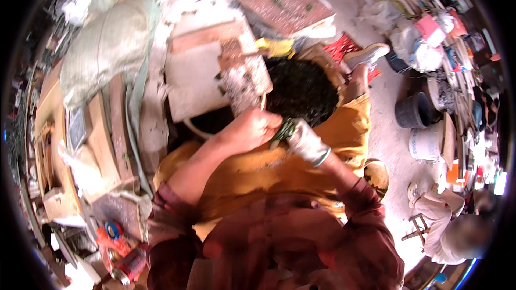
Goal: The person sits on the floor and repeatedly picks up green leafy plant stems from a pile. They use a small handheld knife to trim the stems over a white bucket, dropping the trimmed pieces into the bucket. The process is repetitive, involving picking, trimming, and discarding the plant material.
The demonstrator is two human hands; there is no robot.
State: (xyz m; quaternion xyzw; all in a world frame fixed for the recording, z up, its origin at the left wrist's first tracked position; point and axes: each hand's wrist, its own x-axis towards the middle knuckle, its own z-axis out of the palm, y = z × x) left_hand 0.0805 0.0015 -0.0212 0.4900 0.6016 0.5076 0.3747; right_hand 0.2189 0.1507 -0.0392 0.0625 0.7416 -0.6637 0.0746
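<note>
My left hand is bare, its fingers closed at one side of a small bunch of dark green leaves. A whitish glove with a green cuff covers my right hand, closed on the bunch's other side. Both hands meet over my lap, which an orange-brown apron covers. Just beyond them stands a wide tub of dark, wet-looking leafy matter. Left of it, pale boards lie partly across a container with a light rim. The finger details are blurred.
A stuffed woven sack and wooden planks lie at left. Farther ahead is a reddish-brown board. At right stand a black bucket and a white bucket. Another person sits at lower right.
</note>
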